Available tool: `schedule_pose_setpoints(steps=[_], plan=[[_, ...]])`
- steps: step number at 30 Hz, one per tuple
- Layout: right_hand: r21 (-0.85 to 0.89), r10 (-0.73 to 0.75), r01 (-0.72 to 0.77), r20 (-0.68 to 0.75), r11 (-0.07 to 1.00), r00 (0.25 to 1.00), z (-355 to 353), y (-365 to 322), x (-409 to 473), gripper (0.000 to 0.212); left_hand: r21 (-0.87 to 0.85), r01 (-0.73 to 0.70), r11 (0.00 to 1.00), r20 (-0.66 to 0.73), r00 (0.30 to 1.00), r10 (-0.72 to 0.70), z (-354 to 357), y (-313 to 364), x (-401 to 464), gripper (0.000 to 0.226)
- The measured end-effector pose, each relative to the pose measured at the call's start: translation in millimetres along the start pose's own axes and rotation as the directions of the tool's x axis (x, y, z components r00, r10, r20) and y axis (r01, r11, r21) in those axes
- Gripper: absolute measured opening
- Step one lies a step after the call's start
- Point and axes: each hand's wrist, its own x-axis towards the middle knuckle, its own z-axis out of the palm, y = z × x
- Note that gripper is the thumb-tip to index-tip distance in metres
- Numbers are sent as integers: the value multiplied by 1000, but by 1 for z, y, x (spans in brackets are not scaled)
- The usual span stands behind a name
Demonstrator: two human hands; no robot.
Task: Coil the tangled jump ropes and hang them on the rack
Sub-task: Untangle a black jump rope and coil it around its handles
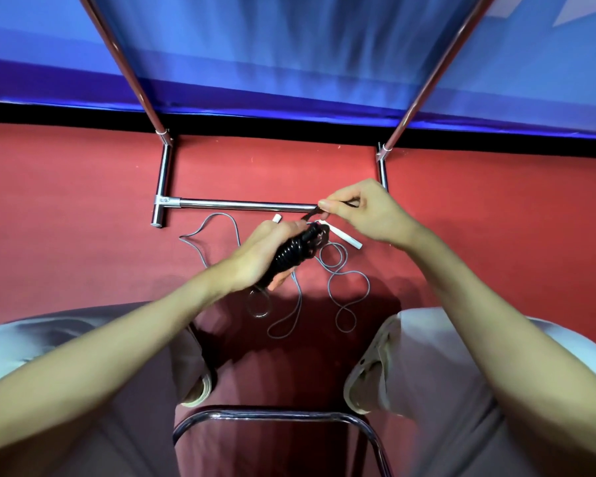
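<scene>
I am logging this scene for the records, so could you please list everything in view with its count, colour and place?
black jump rope: one, black, wound into a tight bundle, held above the floor
grey jump rope: one, grey cord with white handles, lying in loose loops on the floor
rack: one, chrome tubing, base on the floor, uprights rising ahead
floor: red
backdrop: blue, behind the rack
chair frame: chrome, bottom centre
shoes: two, pale, on the floor
left hand: grips the black bundle
right hand: fingers pinch the black rope's end
</scene>
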Motion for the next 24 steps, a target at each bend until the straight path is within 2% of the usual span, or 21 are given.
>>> schedule_pose_setpoints(steps=[2, 3, 6, 9, 12, 15, 20, 24], plan=[[33, 20, -20, 2, 999, 1000, 1, -5, -1, 27, -243, 43, 969, -7, 999, -46, -1, 4, 5, 54], [55, 24, -24, 6, 998, 1000, 1, -8, -1, 29, -311, 39, 950, -17, 999, -47, -3, 7, 6, 56], [153, 19, -24, 40, 988, 999, 4, -16, -1, 32, -391, 11, 920, -50, 998, -33, -9, 20, 3, 56], [132, -26, 25, 5, 991, 1000, 10, -20, -1, 26, -424, 15, 905, -107, 992, -67, -18, 24, 3, 53], [107, -89, 99, -96, 989, 991, 11, -25, -2, 13, -430, 36, 902, -150, 983, -110, -24, 22, 6, 54], [21, -185, 188, -111, 982, 977, 11, -30, -3, 14, -420, 68, 905, -161, 976, -148, -23, 22, 7, 54], [-136, -242, 239, -10, 962, 970, 22, -41, -12, 25, -371, 90, 924, -262, 945, -198, -15, 14, 12, 54], [-211, -246, 270, 134, 939, 960, 27, -43, -12, 25, -162, 105, 981, -419, 893, -165, -8, -1, 19, 49]])
